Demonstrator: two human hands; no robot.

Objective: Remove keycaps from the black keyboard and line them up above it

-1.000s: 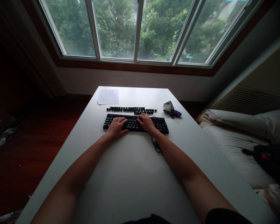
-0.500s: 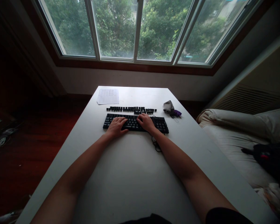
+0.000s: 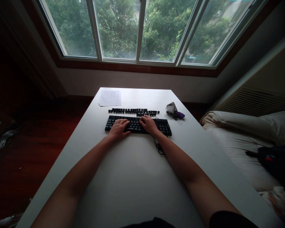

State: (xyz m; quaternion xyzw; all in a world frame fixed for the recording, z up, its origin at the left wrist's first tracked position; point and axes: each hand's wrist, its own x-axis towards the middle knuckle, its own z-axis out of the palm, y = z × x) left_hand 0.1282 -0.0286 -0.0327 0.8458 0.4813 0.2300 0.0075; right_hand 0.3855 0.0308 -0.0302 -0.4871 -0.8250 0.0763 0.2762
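Observation:
A black keyboard (image 3: 134, 128) lies on the white table (image 3: 130, 171), with both of my hands on it. My left hand (image 3: 118, 128) rests on its left part, open, fingers stretched over the keys and thumb out towards the near edge. My right hand (image 3: 148, 124) is over the middle of the keyboard with its fingers bent and drawn together near the thumb. What these fingertips hold, if anything, is too small to make out. Just behind the keyboard stand rows of loose black keycaps (image 3: 128, 110).
Printed paper (image 3: 110, 98) lies at the table's far left. A grey cloth (image 3: 171, 108) and a small purple item (image 3: 180, 115) sit at the far right. A black cable (image 3: 158, 147) loops beside my right forearm. A light-covered sofa (image 3: 237, 139) stands to the right.

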